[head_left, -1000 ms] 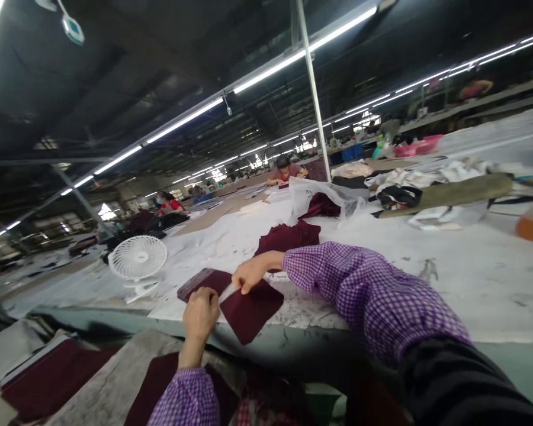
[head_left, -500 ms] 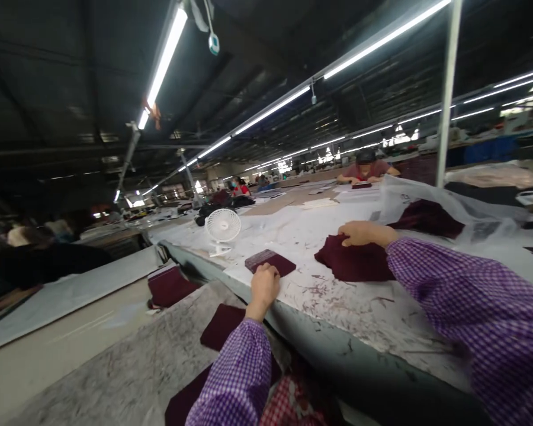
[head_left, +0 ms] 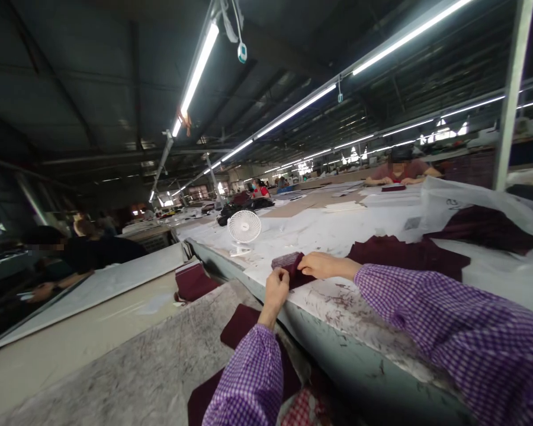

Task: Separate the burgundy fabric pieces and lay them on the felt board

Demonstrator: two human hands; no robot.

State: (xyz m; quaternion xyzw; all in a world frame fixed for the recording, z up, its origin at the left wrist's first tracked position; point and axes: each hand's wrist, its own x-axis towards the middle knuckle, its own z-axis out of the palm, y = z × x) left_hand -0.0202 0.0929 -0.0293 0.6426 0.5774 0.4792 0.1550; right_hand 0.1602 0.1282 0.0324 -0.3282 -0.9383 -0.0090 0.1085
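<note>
A small stack of maroon fabric pieces [head_left: 285,261] lies near the edge of the white-covered table. My left hand [head_left: 277,292] is at the stack's near corner, its thumb and fingers pinched on the fabric edge. From the right, my right hand [head_left: 322,265] reaches in with its fingers closed on the fabric at the stack's right side. The cloth between the two hands looks bent up; how many layers are held is hidden. Right of my right wrist, a larger spread of maroon fabric [head_left: 408,253] lies on the table, partly behind my sleeve.
A white fan [head_left: 244,227] stands beyond the stack. On the lower grey table [head_left: 128,349] to the left lie a maroon piece [head_left: 240,325] and a folded maroon bundle [head_left: 195,282]. Clear plastic [head_left: 484,198] covers fabric at right. Co-workers sit farther off.
My right hand has let go of the larger fabric and moved left to the small stack. My left hand has stayed at the stack. The view has turned left.
</note>
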